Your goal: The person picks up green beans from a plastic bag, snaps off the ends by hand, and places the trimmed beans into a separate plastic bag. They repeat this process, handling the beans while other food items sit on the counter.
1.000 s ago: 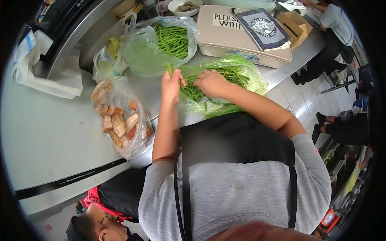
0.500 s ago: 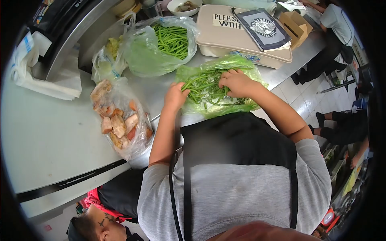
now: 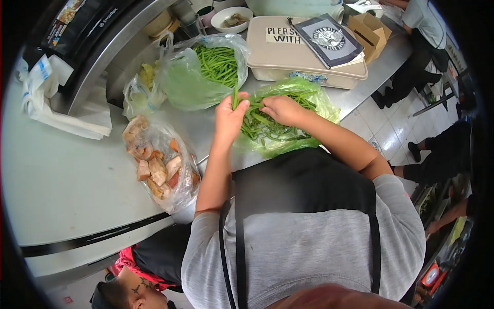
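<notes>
Centrally, the beans (image 3: 263, 129) lie in an open bag (image 3: 324, 105) on the bench (image 3: 62, 175). The left hand (image 3: 229, 117) has its fingers clamped on one upright bean (image 3: 235, 97). The right hand (image 3: 280, 109) rests in the beans, its grip indeterminate. A second bag (image 3: 180, 77) lies just beyond.

The notebook (image 3: 329, 40) covers part of the label (image 3: 280, 35) on the beige box (image 3: 288, 59); only "PLEASE WITH" reads. The right hand (image 3: 280, 109) has its fingertips hidden among the beans (image 3: 267, 129). The white bowl (image 3: 217, 18) holds contents too small to tell.
</notes>
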The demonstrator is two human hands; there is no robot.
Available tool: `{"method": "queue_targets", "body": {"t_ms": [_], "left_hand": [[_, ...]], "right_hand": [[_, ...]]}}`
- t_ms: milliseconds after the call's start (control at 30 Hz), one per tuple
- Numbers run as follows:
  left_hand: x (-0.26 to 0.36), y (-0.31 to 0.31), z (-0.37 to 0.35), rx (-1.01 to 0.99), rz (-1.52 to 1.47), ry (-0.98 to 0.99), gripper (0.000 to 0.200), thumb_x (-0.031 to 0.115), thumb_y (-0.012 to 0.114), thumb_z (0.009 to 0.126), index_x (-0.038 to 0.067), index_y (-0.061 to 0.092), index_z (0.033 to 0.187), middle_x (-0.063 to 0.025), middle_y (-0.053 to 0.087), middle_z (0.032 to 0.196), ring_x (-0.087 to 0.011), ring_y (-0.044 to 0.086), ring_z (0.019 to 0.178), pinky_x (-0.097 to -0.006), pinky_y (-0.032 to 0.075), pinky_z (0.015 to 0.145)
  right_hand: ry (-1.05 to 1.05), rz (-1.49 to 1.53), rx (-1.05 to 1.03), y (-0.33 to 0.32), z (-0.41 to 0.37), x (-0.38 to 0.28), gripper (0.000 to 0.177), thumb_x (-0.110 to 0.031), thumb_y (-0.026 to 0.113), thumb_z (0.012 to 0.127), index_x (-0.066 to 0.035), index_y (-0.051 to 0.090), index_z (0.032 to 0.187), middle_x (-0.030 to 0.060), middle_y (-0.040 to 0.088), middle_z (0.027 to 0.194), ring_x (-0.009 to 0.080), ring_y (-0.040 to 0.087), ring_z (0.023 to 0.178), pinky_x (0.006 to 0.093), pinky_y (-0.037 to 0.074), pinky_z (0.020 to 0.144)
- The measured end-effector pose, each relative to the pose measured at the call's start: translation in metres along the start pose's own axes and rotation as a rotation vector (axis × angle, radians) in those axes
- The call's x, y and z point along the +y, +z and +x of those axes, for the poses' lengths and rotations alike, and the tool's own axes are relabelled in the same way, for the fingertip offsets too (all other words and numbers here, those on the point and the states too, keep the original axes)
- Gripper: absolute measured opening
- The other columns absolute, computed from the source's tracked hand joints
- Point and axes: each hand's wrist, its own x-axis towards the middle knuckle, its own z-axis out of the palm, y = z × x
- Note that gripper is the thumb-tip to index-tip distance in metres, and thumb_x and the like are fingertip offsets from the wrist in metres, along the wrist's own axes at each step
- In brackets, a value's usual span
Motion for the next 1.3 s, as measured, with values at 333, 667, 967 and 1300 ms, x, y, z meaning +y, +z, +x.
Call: {"method": "queue_targets", "body": {"t_ms": [333,667,967,1300], "left_hand": [[0.019,0.028,0.011,-0.107,-0.431,-0.192,0.014,0.015,0.045,0.083,0.003,0.050,0.088,-0.0010,0.049,0.068,-0.0029,0.036,0.046,-0.0160,0.027,0.038],[0.029,0.025,0.008,-0.317,-0.453,-0.294,0.014,0.017,0.047,0.083,0.004,0.050,0.086,-0.0010,0.048,0.069,-0.0020,0.034,0.044,-0.0146,0.025,0.037],[0.025,0.016,0.018,-0.262,-0.482,-0.240,0.012,0.018,0.045,0.083,0.006,0.048,0.085,-0.0011,0.047,0.071,-0.0041,0.035,0.047,-0.0164,0.027,0.039],[0.028,0.009,0.023,-0.065,-0.834,-0.102,0.012,0.019,0.043,0.084,0.008,0.046,0.085,-0.0037,0.048,0.075,-0.0088,0.042,0.058,-0.0204,0.036,0.048]], "right_hand": [[0.116,0.645,0.169,-0.027,0.008,-0.008,0.019,-0.017,0.054,0.076,-0.003,0.051,0.089,0.0067,0.055,0.071,0.0162,0.052,0.065,0.0275,0.042,0.060],[0.177,0.915,0.220,-0.061,0.020,-0.022,0.013,-0.017,0.047,0.082,-0.005,0.050,0.085,-0.0006,0.049,0.068,0.0064,0.042,0.060,0.0201,0.037,0.055],[0.319,1.080,-0.208,-0.061,-0.009,-0.017,0.028,-0.031,0.042,0.085,-0.004,0.049,0.077,0.0024,0.047,0.063,0.0097,0.042,0.055,0.0221,0.036,0.051],[0.303,0.658,0.139,-0.035,-0.010,-0.023,0.022,-0.022,0.046,0.083,-0.004,0.053,0.073,-0.0032,0.045,0.059,0.0052,0.041,0.055,0.0207,0.036,0.052]]}}
